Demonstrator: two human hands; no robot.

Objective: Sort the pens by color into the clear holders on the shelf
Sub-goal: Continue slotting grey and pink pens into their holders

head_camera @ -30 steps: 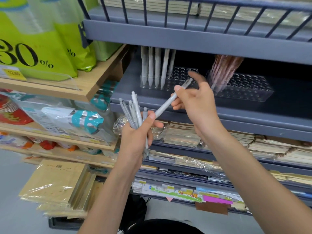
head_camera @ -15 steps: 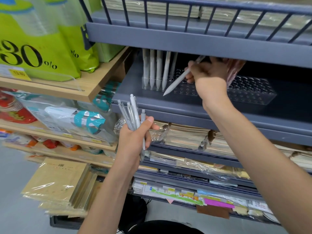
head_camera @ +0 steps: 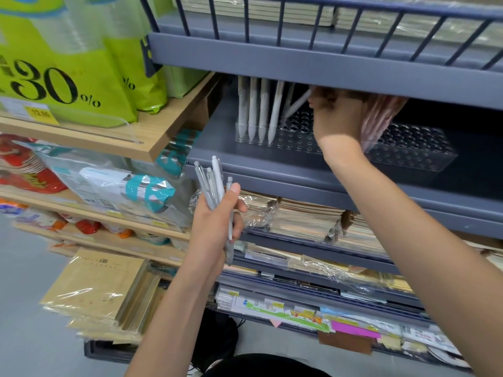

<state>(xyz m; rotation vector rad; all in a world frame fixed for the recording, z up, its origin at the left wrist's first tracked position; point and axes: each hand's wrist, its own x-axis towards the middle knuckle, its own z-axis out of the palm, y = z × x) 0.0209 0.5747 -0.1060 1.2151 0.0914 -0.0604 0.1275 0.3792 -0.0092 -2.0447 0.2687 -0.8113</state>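
a grey shelf (head_camera: 215, 148) is shown, reached into by a person's two bare hands. near its left edge a clear holder (head_camera: 299, 144) is set, with four white pens (head_camera: 257, 110) stood upright at the holder's left end; a fifth may be hidden behind. one more white pen (head_camera: 298, 104) is pinched at its upper end by the curled fingers of the right hand (head_camera: 336, 118) and tilted down toward the holes. to the right a second clear holder (head_camera: 416, 152) is set, with pink pens (head_camera: 377, 121) leaned in it, too blurred to be counted. below the shelf's front edge, four pale grey pens (head_camera: 215, 183) are gripped as a bundle in the left hand (head_camera: 215, 227). the pens are judged light, stiff and smooth, best pinched on the upper barrel.
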